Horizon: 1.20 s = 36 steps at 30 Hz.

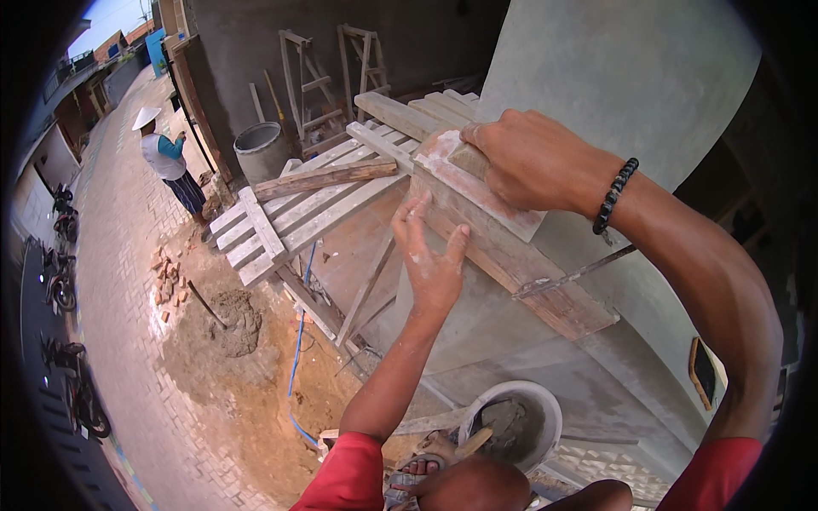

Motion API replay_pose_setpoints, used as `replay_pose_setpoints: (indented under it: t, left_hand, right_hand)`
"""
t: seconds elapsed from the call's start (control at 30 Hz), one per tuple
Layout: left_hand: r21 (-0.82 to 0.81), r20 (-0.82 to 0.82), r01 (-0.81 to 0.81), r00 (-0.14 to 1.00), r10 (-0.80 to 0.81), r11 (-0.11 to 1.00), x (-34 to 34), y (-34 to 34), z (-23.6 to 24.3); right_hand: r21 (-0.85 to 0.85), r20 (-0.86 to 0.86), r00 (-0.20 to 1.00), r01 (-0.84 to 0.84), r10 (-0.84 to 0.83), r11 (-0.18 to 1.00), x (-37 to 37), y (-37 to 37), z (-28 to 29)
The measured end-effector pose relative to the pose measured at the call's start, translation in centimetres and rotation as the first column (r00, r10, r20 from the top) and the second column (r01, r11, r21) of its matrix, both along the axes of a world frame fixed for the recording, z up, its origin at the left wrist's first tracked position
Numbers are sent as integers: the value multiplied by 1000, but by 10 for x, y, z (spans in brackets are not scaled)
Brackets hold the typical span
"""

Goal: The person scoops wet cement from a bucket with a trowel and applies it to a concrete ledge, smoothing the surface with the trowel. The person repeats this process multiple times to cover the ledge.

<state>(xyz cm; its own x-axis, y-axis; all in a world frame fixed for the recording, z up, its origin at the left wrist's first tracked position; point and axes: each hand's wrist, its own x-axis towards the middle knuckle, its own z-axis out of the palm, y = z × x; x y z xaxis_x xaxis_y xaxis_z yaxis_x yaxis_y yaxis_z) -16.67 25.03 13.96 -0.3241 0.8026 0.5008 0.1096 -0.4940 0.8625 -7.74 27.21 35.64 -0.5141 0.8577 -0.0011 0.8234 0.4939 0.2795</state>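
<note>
A long wooden plank (pixel 528 272) runs along the edge of a grey plastered wall. My right hand (pixel 532 162) is closed round the wooden handle (pixel 469 162) of a plastering float, whose pale, reddish-smeared base (pixel 503 209) lies along the plank's upper edge. Lower down, my left hand (pixel 430 255) touches the plank's outer face with its fingers spread; grey dust marks the fingertips. A thin metal rod (pixel 575 274) crosses the plank near its lower right end. On my right wrist sits a dark beaded bracelet (pixel 615 196).
Slatted wooden scaffolding (pixel 319 217) stands ahead. A bucket (pixel 554 409) of grey mortar is below, near my feet. A blue hose (pixel 296 366) crosses the sandy ground beside a mortar heap (pixel 234 324). Another person (pixel 169 157) in a conical hat stands on the paved lane; motorcycles (pixel 77 383) line its left side.
</note>
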Motion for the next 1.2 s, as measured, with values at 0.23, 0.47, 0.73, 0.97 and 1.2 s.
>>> replay_pose_setpoints:
  t: [0.23,0.47,0.73,0.97,1.2]
  left_hand:
    - [-20,-18,-15,1000,14,1000,0,0,0]
    - [-46,-17,2,1000,-2,999,-2,0,3]
    - [-13,-27,-21,999,20,1000,0,2,-1]
    - [15,-46,-50,998,51,999,-1,2,-3]
    - [33,13,32,999,-33,999,1,8,-13]
  right_hand:
    - [-34,18,999,33,-32,999,4,7,-1]
    - [-101,-40,993,102,-107,990,2,-9,7]
    - [-167,3,989,144,-145,975,4,-29,12]
    - [-193,-36,987,150,-160,970,21,-45,6]
    - [-193,-216,975,2,-45,981,20,-63,19]
